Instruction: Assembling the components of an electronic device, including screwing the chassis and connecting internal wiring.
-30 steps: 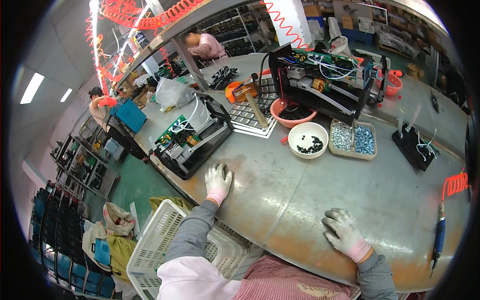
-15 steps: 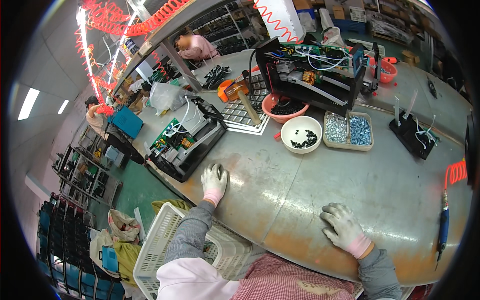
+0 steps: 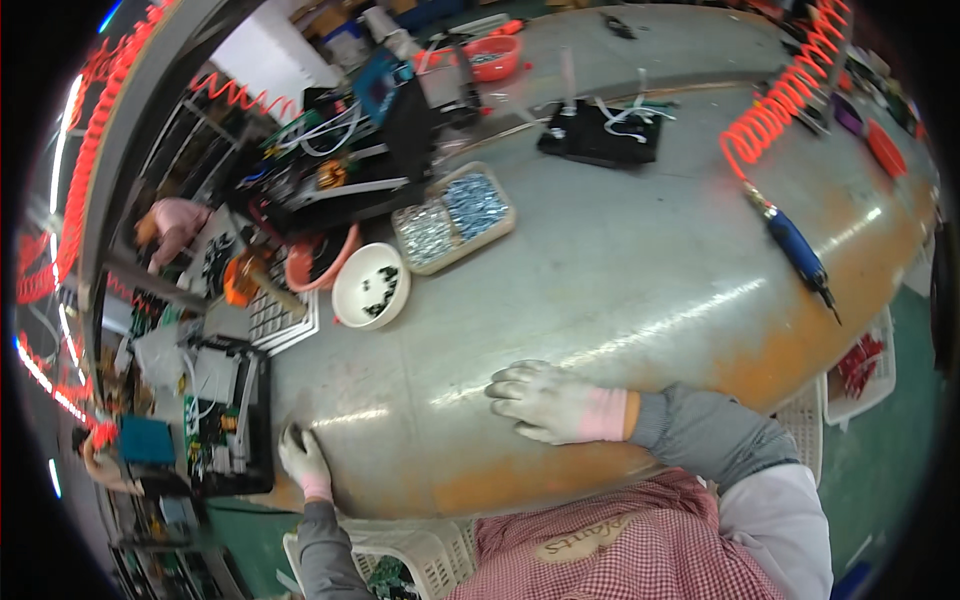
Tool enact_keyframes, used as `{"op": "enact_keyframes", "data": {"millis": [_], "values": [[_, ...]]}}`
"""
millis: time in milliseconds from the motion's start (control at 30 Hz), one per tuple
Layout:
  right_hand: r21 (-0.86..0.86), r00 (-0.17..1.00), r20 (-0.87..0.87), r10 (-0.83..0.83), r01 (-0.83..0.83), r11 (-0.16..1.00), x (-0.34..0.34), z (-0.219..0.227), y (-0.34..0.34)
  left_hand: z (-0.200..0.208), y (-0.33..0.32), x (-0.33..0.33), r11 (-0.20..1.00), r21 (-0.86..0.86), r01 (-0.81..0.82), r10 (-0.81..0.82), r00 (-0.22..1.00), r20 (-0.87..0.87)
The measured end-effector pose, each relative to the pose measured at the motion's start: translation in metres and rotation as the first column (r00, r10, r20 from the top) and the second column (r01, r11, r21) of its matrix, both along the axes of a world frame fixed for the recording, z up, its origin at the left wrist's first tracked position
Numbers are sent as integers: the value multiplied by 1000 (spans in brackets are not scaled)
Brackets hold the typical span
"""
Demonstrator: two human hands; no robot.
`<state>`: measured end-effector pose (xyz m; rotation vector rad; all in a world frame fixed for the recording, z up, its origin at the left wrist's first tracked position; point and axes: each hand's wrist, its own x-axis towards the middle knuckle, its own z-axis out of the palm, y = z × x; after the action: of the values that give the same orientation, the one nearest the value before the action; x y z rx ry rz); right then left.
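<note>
My left hand, in a white glove with a pink cuff, rests on the metal table near its front edge. Its fingers are loosely bent, with no object visible in them. Just left of it stands an opened black device chassis with green circuit boards and white cables. Nearer the middle, my right hand, gloved alike, lies palm down on the bare metal with its fingers a little apart. Beyond the hands are a white bowl of small black parts and a two-part tray of silver and bluish screws.
A larger open chassis stands far left beside a pink bowl of black parts. A black panel with white cables lies at the back. A blue electric screwdriver on a red coiled cord is at right. White crates stand below the table edge.
My view has swung to the right, so the table's things appear further left and more of its right end shows. Both hands stay resting on the table.
</note>
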<state>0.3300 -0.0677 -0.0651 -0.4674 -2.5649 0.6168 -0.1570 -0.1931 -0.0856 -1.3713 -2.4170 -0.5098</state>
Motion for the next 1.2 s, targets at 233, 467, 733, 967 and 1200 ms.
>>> {"op": "enact_keyframes", "data": {"millis": [233, 467, 733, 967, 1200], "values": [[-736, 850, -209, -484, 189, 650, 36, 14, 53, -4, 2, 3, 998, -53, -22, 24, 999, 35], [-974, 124, -132, -983, -200, 106, 163, 15, 214, -3, 1, 2, 998, -13, -60, 59, 998, -21], [-952, 360, -293, -886, -195, 236, 165, -8, 229, -6, -17, 2, 997, -14, -79, 79, 997, -20], [-899, 189, -379, -906, -309, 312, 169, 1, 146, 3, 10, 17, 999, 5, -45, 45, 999, 4], [-961, 422, -251, -871, -218, 171, 143, 6, 80, -7, 5, -3, 999, 11, -31, 32, 999, -19]]}}
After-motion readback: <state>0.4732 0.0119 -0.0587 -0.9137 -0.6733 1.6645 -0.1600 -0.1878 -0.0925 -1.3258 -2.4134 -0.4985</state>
